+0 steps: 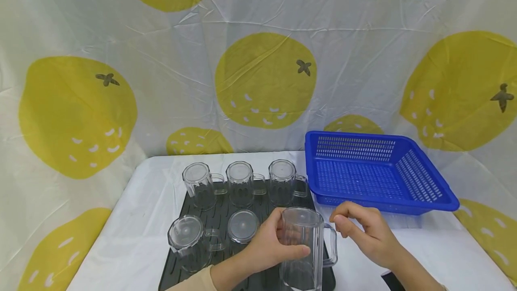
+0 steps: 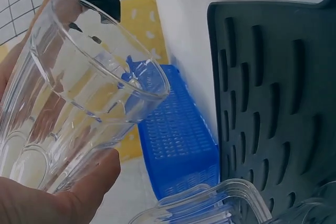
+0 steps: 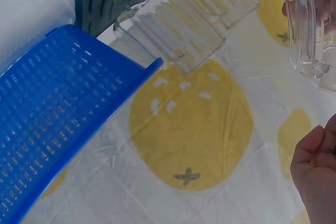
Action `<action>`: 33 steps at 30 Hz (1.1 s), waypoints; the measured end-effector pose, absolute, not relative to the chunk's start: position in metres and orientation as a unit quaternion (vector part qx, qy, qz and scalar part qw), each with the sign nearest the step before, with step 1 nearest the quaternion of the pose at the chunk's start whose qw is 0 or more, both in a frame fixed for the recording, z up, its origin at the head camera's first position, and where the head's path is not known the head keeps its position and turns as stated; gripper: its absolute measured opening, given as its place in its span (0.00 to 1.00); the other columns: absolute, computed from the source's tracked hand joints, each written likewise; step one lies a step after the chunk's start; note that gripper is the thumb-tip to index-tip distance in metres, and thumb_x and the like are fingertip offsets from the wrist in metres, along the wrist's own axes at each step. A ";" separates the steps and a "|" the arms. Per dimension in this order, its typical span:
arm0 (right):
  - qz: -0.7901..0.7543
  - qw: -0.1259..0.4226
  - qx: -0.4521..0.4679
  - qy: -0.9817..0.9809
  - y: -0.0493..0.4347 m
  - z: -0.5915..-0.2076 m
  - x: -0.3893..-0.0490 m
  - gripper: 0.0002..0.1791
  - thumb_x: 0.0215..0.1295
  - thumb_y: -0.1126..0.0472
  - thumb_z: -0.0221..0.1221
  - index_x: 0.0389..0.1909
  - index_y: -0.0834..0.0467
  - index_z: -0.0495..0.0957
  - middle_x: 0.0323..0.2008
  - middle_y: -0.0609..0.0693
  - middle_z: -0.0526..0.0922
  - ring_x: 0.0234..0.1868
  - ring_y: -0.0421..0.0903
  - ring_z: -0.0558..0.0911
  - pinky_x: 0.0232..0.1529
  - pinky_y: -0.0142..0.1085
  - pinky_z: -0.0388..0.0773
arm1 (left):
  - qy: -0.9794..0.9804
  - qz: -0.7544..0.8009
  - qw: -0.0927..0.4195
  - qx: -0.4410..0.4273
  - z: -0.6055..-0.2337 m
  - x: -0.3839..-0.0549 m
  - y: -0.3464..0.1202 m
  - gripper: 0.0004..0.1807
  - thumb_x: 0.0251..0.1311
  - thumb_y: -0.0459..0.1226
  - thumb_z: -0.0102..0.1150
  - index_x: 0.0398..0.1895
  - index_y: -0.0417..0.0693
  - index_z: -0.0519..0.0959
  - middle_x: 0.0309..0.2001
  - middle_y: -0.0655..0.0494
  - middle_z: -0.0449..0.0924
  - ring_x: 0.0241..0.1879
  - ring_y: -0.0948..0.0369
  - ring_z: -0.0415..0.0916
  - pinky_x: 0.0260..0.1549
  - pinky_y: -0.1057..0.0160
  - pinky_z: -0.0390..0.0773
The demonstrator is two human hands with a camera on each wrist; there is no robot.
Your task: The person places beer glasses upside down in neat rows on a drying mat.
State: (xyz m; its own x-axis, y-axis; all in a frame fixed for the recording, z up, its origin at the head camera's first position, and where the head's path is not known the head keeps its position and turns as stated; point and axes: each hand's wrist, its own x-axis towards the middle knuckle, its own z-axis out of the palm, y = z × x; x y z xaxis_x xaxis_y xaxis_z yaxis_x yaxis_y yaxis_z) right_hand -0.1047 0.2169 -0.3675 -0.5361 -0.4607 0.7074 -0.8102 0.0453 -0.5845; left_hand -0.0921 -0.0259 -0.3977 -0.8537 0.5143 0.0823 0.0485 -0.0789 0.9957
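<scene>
My left hand (image 1: 268, 248) grips a clear glass mug (image 1: 303, 271) around its body, thumb across the near side. The mug is base up over the right front of a dark ridged mat (image 1: 258, 203), its handle to the right. In the left wrist view its open rim (image 2: 167, 85) shows, angled away from the hand. Just right of the handle hovers my right hand (image 1: 369, 237), apart from the mug, fingers loosely bent and nothing in them. Beside the left hand, another upturned mug (image 1: 242, 226) stands on the mat, partly hidden by that hand.
Three upturned mugs form the back row: left (image 1: 198, 187), middle (image 1: 240, 185) and right (image 1: 282, 183). One more mug (image 1: 187, 237) stands front left. A blue plastic basket (image 1: 438, 176) sits behind the right hand on the white-covered table (image 1: 121, 237). A lemon-print curtain (image 1: 169, 89) hangs behind.
</scene>
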 end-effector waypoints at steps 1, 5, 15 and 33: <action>0.517 0.164 0.442 -0.714 0.217 -0.366 -0.104 0.21 0.59 0.85 0.48 0.37 0.57 0.76 0.23 0.44 0.74 0.24 0.37 0.73 0.24 0.31 0.70 | 0.663 0.698 0.161 0.216 -0.398 -0.092 -0.026 0.35 0.52 0.36 0.71 0.61 0.40 0.63 0.46 0.56 0.78 0.44 0.63 0.80 0.44 0.65 0.80; 0.494 0.154 0.407 -0.753 0.218 -0.363 -0.102 0.22 0.60 0.84 0.49 0.37 0.52 0.76 0.26 0.42 0.75 0.26 0.37 0.74 0.28 0.31 0.73 | 0.677 0.683 0.151 0.228 -0.401 -0.093 -0.026 0.37 0.50 0.34 0.70 0.62 0.42 0.62 0.47 0.58 0.77 0.44 0.65 0.79 0.44 0.67 0.79; 0.472 0.166 0.373 -0.782 0.221 -0.364 -0.106 0.21 0.61 0.81 0.53 0.45 0.53 0.78 0.36 0.41 0.81 0.35 0.38 0.78 0.40 0.30 0.76 | 0.662 0.690 0.155 0.246 -0.401 -0.093 -0.026 0.41 0.47 0.28 0.69 0.65 0.46 0.59 0.51 0.57 0.75 0.44 0.64 0.79 0.44 0.66 0.79; 0.479 0.092 0.360 -0.795 0.217 -0.391 -0.105 0.26 0.68 0.77 0.49 0.65 0.59 0.71 0.52 0.47 0.81 0.51 0.40 0.78 0.46 0.33 0.76 | 0.667 0.679 0.126 0.280 -0.409 -0.093 -0.027 0.46 0.47 0.31 0.71 0.68 0.48 0.54 0.54 0.56 0.72 0.49 0.62 0.78 0.48 0.63 0.78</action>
